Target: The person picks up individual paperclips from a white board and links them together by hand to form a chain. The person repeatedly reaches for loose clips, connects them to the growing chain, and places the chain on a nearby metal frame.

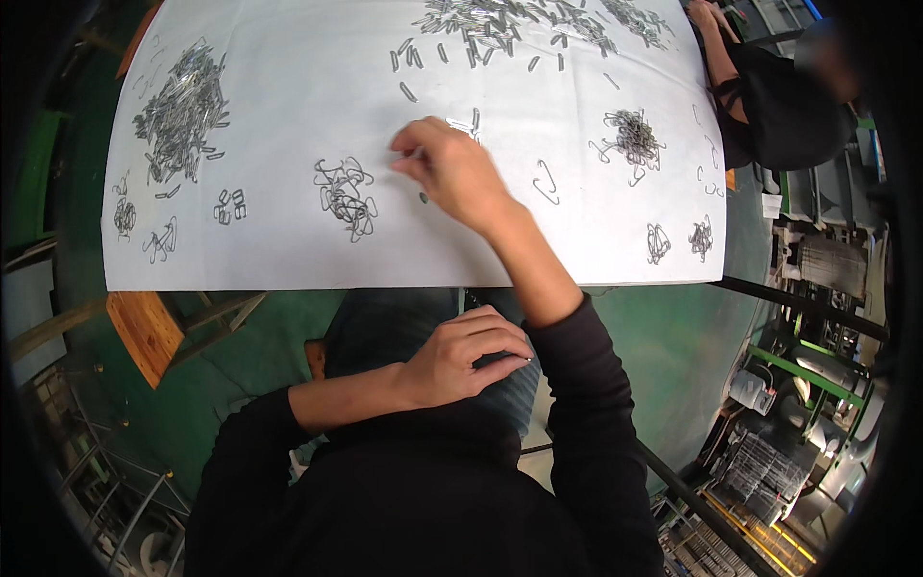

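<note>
- Top (413, 514): black, plain
- Sleeves (591, 399): black, bunched in rounded folds, ending partway along the forearms (351, 394)
- Hands (466, 351): bare
- Jeans (385, 332): dark blue denim, paler in places

- table with white top (284, 260)
- left side: dense pile of metal strips (183, 115)
- far edge: loose metal strips (490, 27), scattered
- near middle: tangled heap of wire hooks (345, 199)
- left of it: small metal loops (238, 206)
- right side: second hook heap (635, 139); lone hook (547, 185) apart
- near corners: small wire bundles (701, 238)

No lettering, label or number can be read.
</note>
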The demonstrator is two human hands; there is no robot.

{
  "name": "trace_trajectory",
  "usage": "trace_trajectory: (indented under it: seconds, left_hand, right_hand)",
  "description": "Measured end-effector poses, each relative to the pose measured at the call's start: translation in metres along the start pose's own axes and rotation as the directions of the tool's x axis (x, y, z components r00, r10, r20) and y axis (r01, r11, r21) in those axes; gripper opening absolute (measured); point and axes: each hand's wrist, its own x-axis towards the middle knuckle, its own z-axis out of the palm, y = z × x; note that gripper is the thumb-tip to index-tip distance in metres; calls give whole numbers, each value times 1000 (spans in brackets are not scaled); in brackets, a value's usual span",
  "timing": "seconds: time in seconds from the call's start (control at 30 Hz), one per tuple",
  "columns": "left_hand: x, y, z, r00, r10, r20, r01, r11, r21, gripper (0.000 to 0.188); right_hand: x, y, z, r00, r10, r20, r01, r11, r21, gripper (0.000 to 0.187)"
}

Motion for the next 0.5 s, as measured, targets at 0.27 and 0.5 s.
trace_trajectory:
  seconds: [0.27,0.5]
  left_hand:
    - [1,0,-1,1000,-19,-10,19,1000,0,15]
    - [6,10,6,999,10,-43,-8,999,35,14]
  right_hand:
    - [-63,58,-112,811,554,-187,-584,784,-211,16]
    - [-85,51,-80,895,435,-104,-435,794,-425,18]
